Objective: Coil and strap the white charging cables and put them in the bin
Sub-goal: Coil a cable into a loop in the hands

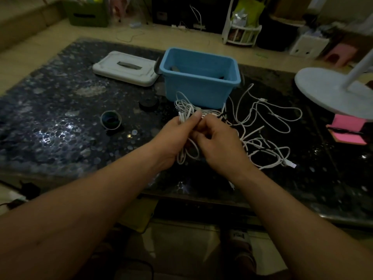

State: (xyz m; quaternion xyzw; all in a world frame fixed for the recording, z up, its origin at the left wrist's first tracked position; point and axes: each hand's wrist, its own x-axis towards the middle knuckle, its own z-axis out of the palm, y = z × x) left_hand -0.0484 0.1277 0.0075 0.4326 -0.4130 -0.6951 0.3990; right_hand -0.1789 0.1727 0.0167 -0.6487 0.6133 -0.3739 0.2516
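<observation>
- A dark, glossy speckled stone table (60, 118) carries everything.
- A white round lamp base (327, 91) sits at the table's right edge.
- A blue rectangular plastic bin (201, 85) stands open at the far middle; dark items inside are too dim to identify.
- A white flat plastic lid (125, 68) with a grey handle lies just left of the bin.
- Loose white charging cables (272, 122) sprawl tangled on the table, right of the hands.
- The left hand (171, 142) grips 1 looped white cable bundle (184, 110), held above the table in front of the bin.
- The right hand (220, 146), fingers curled, pinches the same bundle.
- A pink notepad (347, 130) lies under the lamp base.
- A grey-rimmed tape roll (110, 119) rests left of the hands.
</observation>
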